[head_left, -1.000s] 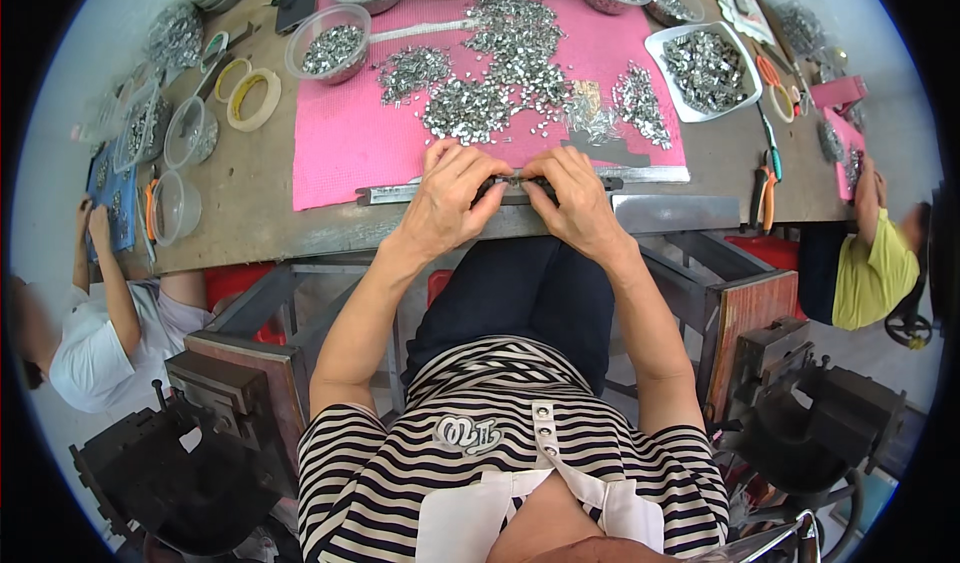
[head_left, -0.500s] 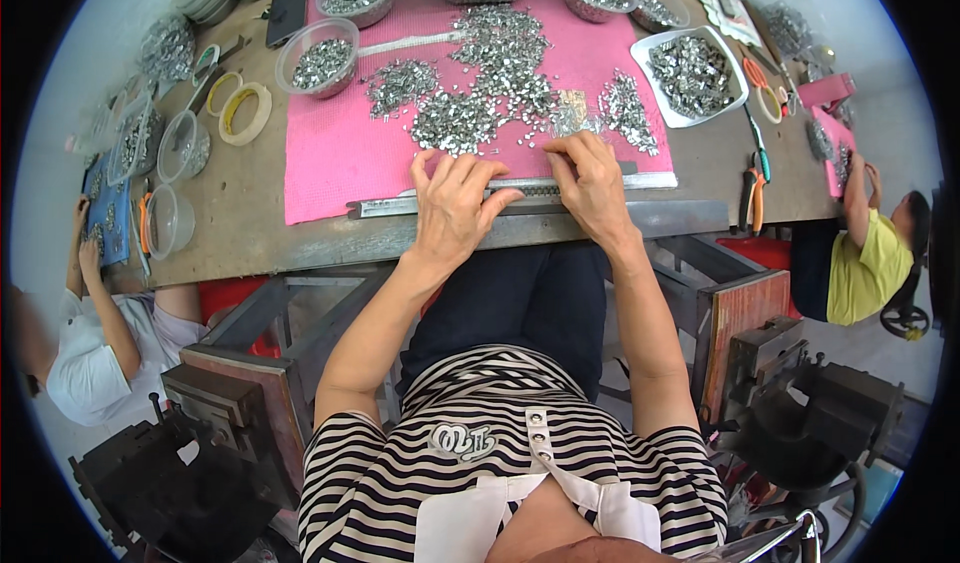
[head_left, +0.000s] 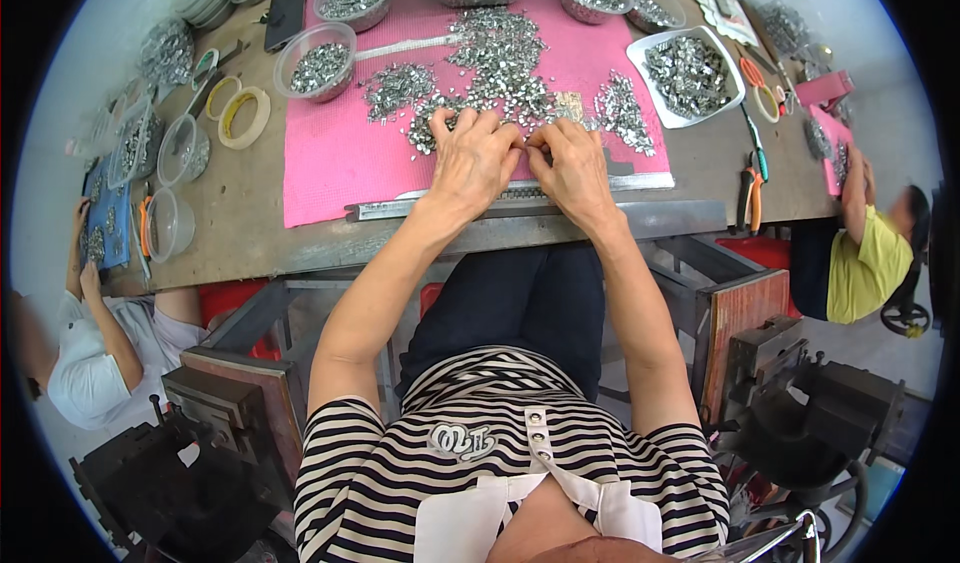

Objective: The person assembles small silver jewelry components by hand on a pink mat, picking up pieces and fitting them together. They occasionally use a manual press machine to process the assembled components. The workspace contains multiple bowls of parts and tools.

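My left hand (head_left: pixel 472 161) and my right hand (head_left: pixel 574 168) are close together over the pink mat (head_left: pixel 330 168), with their bent fingertips almost meeting. Each hand looks pinched, but whatever lies between the fingers is too small to make out. Just below them, along the table's front edge, runs a long metal rail (head_left: pixel 385 208) holding a row of small metal pieces (head_left: pixel 524 194). Loose silvery metal parts (head_left: pixel 497 43) are heaped beyond my hands, partly covered by my left fingers. A smaller heap (head_left: pixel 623 113) lies to the right.
Clear tubs of metal parts (head_left: pixel 318 68) and a white square dish (head_left: pixel 736 91) surround the mat. Tape rolls (head_left: pixel 243 118) lie to the left, orange-handled pliers (head_left: pixel 750 195) to the right. Other people sit at the far left (head_left: pixel 100 363) and far right (head_left: pixel 868 263).
Both hands have shifted away from the rail towards the heaps and drawn closer together. The fingers, more apart before, are now curled with the tips nearly touching.
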Action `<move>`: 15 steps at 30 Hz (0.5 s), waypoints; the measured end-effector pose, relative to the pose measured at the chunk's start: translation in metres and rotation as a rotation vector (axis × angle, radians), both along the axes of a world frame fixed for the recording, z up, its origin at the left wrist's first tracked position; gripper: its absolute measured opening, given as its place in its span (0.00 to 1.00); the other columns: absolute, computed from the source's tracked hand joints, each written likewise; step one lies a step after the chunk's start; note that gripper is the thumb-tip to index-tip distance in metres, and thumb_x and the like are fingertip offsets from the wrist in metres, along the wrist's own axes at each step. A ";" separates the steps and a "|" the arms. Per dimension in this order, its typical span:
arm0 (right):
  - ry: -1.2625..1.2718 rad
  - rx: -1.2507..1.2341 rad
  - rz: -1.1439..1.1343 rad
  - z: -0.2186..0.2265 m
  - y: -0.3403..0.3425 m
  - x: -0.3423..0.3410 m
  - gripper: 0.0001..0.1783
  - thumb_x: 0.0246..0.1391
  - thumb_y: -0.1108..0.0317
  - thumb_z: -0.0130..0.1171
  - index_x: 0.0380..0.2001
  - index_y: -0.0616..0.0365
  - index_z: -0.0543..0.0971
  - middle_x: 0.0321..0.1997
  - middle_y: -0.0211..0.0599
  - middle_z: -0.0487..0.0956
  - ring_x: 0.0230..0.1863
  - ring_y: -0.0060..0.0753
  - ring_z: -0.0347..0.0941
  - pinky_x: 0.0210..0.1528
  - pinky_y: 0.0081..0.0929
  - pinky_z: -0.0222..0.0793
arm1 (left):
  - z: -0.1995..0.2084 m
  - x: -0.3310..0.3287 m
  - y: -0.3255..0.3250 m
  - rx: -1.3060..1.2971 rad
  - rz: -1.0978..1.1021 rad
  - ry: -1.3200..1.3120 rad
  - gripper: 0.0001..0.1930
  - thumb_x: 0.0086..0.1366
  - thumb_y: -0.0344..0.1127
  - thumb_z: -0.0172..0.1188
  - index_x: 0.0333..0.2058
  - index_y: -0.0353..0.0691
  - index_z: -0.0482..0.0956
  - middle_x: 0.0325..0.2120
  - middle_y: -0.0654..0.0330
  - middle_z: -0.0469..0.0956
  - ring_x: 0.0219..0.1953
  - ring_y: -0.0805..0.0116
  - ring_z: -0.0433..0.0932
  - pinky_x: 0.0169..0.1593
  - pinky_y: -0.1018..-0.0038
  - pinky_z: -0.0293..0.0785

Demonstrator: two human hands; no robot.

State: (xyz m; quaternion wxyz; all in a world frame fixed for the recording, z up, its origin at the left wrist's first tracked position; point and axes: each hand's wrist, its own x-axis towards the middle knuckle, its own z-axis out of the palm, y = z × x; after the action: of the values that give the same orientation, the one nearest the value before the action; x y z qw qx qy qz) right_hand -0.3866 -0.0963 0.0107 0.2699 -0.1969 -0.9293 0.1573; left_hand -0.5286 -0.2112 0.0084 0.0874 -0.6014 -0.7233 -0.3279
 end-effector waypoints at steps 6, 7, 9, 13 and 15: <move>-0.016 0.032 0.010 0.005 -0.001 -0.001 0.06 0.52 0.71 0.67 0.33 0.56 0.81 0.33 0.37 0.78 0.40 0.43 0.75 0.45 0.42 0.63 | -0.003 0.001 0.002 -0.050 0.014 -0.022 0.05 0.62 0.35 0.68 0.35 0.45 0.84 0.32 0.64 0.77 0.42 0.62 0.75 0.59 0.49 0.57; -0.017 0.051 0.012 0.005 0.000 0.000 0.06 0.52 0.71 0.67 0.33 0.56 0.81 0.33 0.37 0.78 0.40 0.43 0.75 0.45 0.42 0.63 | -0.003 0.002 0.003 -0.046 0.022 -0.004 0.05 0.62 0.35 0.68 0.35 0.45 0.84 0.32 0.64 0.77 0.42 0.62 0.75 0.59 0.49 0.57; -0.005 0.068 0.024 0.006 0.001 0.001 0.06 0.51 0.72 0.67 0.33 0.56 0.81 0.33 0.36 0.77 0.39 0.42 0.75 0.45 0.41 0.63 | -0.002 0.002 0.002 -0.018 0.005 0.025 0.05 0.61 0.35 0.69 0.35 0.44 0.84 0.31 0.64 0.77 0.41 0.62 0.75 0.59 0.49 0.57; 0.059 -0.002 0.087 0.014 -0.006 0.012 0.06 0.51 0.72 0.68 0.32 0.56 0.80 0.33 0.36 0.76 0.38 0.42 0.73 0.44 0.40 0.62 | 0.010 0.000 -0.011 0.005 -0.061 -0.039 0.05 0.61 0.34 0.69 0.34 0.43 0.83 0.30 0.64 0.78 0.40 0.63 0.76 0.60 0.50 0.58; 0.071 -0.068 0.116 0.018 -0.015 0.022 0.06 0.51 0.73 0.68 0.32 0.56 0.80 0.33 0.34 0.77 0.39 0.41 0.72 0.45 0.39 0.62 | 0.015 0.003 -0.028 -0.006 -0.093 -0.110 0.05 0.60 0.34 0.69 0.34 0.44 0.83 0.30 0.64 0.79 0.39 0.64 0.77 0.60 0.51 0.58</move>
State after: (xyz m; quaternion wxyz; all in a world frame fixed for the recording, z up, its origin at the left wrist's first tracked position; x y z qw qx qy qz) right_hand -0.3645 -0.1114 0.0287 0.2863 -0.1460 -0.9231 0.2110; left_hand -0.5258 -0.2395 0.0237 0.0303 -0.6158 -0.6992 -0.3618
